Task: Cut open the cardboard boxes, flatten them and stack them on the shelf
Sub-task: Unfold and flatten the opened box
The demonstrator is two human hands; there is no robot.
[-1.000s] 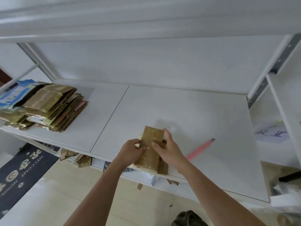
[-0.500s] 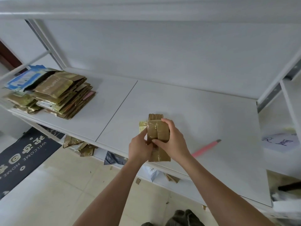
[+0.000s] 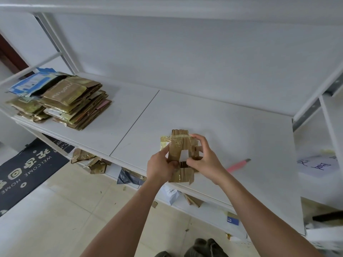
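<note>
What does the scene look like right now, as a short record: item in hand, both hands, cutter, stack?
item in hand: small brown taped cardboard box, partly opened, over the white shelf board
left hand: grips the box's left side
right hand: fingers curled on its top right edge
cutter: pink utility knife lying on the shelf, right of the hands, untouched
stack: pile of flattened brown boxes at the shelf's left end

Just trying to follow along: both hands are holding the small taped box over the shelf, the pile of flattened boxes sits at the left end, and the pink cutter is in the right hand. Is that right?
Not quite. The head view shows the pink cutter lying on the shelf, to the right of the right hand. The rest holds: left hand and right hand grip the small taped box, and the pile of flattened boxes sits at the left end.
</note>
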